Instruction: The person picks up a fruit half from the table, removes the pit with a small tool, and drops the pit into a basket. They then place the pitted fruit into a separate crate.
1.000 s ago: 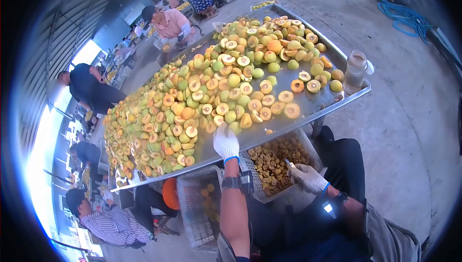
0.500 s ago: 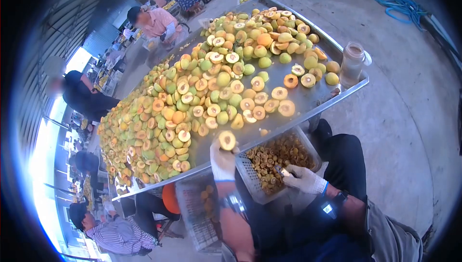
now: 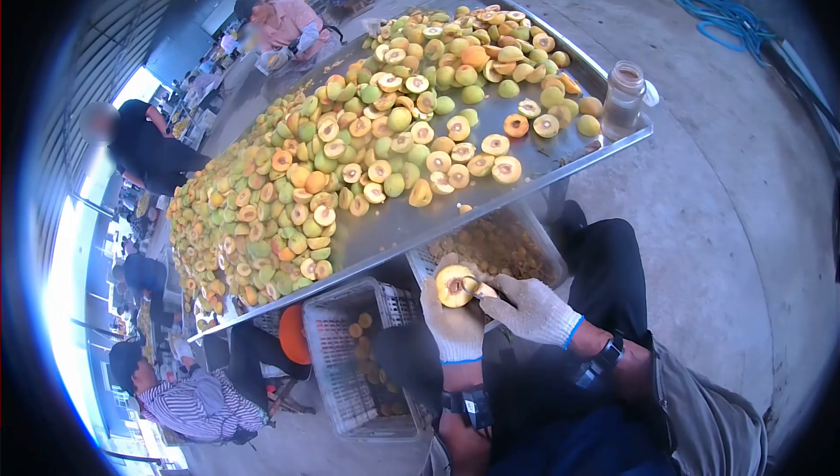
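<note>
My left hand [image 3: 452, 329], in a white knitted glove, is closed around a halved peach [image 3: 451, 289] with its cut face and brown middle turned up. My right hand [image 3: 534, 310], also gloved, grips a small pitting tool [image 3: 480, 290] with a pale handle and a curved metal end. The tool's end touches the middle of the cut face. Both hands are above my lap, at the near side of a crate [image 3: 555, 259] of brown pits. A large pile of peach halves [image 3: 350, 143] lies on the metal table [image 3: 376, 244] ahead.
A clear jar [image 3: 624, 98] stands at the table's right corner. Below the table is a white crate [image 3: 325, 388] with some peach halves inside. A person in a striped shirt [image 3: 197, 406] sits at lower left; others work further back. A blue hose [image 3: 722, 17] lies on the floor.
My left hand has brought the peach half from the table edge down towards my lap. My right hand has moved up and left from the pit crate, bringing the tool to the peach.
</note>
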Available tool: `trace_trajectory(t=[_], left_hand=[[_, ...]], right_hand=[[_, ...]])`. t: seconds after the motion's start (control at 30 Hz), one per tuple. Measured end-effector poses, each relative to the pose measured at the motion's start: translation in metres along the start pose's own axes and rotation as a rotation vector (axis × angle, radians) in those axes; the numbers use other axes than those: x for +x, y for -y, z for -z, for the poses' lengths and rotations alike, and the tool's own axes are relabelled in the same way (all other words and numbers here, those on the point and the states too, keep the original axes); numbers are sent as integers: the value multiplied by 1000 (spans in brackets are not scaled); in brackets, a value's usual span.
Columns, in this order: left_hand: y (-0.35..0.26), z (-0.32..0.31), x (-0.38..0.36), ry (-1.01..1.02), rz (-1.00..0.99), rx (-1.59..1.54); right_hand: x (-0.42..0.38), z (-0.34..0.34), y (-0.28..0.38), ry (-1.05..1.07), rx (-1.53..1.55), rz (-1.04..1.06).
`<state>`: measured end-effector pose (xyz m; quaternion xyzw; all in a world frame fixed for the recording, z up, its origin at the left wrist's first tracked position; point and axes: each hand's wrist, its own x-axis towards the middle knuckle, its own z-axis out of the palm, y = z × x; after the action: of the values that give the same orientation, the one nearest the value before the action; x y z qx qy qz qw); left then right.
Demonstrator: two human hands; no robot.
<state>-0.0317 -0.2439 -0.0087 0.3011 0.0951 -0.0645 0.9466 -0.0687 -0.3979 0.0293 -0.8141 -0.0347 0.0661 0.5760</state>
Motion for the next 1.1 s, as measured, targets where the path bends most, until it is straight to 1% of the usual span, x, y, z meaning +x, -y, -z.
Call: trace_trajectory(t=[0.07,0.13,0.17,0.23,0.27,0.33,0.4,0.47,0.5,0.53,0.57,0.63,0.67,0.73,0.8,0.9,0.97,1.03,1.1], left_hand=[[7,8,1,41,3,-9],[11,12,1,127,13,-49],[14,13,0,127,14,-50],[12,-9,-8,13,53,-29],[11,-12,-11,14,53,-29],[9,-15,-15,165,-23,-21],[11,-14,-19,204,-55,-5],[13,-15,-22,240,-87,10],[14,-17,-25,187,-103,47],[15,-18,-27,133,-119,84],[16,-16,-26,130,-119,84],[19,-11,-22,34,-105,91],[20,-9,-21,33,-105,91],[21,-10,-18,-79,-90,78],[20,-14,-20,-105,-77,66],[20,-13,-17,-165,-47,29],[20,-15,-14,-203,-34,2],[19,-20,-14,-264,-39,24],[16,-18,-15,-272,-17,31]], right_hand=[[-3,0,-3,3,-89,18],[-6,1,-3,3,-112,26],[-7,2,-3,4,-134,35],[-8,4,-1,15,-191,16],[-9,5,-1,24,-247,-1],[-9,7,-1,11,-272,0],[-9,9,-1,0,-295,-1],[-8,11,-3,16,-271,44],[-8,10,-5,19,-271,44],[-7,8,-9,-18,-268,102],[-7,6,-11,-55,-265,160],[-6,7,-4,-40,-284,158],[-5,7,-1,-25,-304,159],[-4,4,1,-7,-307,138],[-5,0,0,15,-311,114],[-6,-6,-2,10,-337,137],[-7,-8,2,64,-341,64],[-7,-10,1,69,-342,72],[-6,-10,3,73,-342,81]])
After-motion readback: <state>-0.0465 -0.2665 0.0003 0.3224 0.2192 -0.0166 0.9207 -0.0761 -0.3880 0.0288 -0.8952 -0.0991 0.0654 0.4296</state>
